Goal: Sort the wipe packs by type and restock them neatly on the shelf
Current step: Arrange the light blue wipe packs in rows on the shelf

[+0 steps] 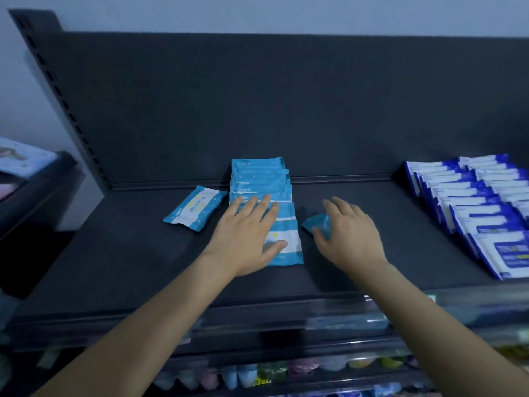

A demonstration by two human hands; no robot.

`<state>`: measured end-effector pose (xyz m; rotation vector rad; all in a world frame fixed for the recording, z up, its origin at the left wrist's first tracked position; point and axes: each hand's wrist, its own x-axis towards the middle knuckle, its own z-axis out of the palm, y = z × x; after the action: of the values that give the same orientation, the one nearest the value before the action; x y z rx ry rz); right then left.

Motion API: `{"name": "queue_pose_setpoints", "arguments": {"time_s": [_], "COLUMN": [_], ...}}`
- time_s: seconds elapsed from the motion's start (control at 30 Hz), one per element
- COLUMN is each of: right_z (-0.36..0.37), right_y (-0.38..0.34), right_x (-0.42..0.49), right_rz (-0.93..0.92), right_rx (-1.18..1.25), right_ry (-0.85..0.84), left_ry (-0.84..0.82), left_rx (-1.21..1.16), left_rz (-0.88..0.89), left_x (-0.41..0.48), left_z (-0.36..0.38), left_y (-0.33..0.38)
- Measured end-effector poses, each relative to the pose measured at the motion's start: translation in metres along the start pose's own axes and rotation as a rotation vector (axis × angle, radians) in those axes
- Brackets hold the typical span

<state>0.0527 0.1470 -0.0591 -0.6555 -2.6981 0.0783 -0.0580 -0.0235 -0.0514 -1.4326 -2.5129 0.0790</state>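
A row of light-blue wipe packs (262,179) runs front to back in the middle of the dark shelf (128,253), overlapping one another. My left hand (249,233) lies flat with fingers spread on the front packs of that row. One loose light-blue pack (194,209) lies askew to the left of the row. My right hand (349,233) curls around another light-blue pack (317,223) just right of the row; most of that pack is hidden under the fingers. At the right, dark-blue and white wipe packs (475,207) stand in two overlapping rows.
The shelf has a dark back panel (257,110) and a slotted upright at the left. A clear price rail (357,313) runs along the front edge. Lower shelves below hold colourful goods. Another shelf unit with items stands at the far left.
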Motion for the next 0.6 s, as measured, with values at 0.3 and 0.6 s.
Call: {"name": "queue_pose_setpoints", "arguments": {"time_s": [0.3, 0.6], "right_z": [-0.014, -0.02], "right_y": [0.05, 0.077], "right_x": [-0.004, 0.005], "right_rz": [0.409, 0.334], "right_rx": [0.266, 0.938], "right_ry": [-0.31, -0.224], "left_ry": [0.013, -0.128], "left_rx": [-0.081, -0.239], "left_rz": [0.103, 0.213], "left_x": [0.031, 0.046], "left_z": [-0.007, -0.007], "left_y": [0.052, 0.065]}}
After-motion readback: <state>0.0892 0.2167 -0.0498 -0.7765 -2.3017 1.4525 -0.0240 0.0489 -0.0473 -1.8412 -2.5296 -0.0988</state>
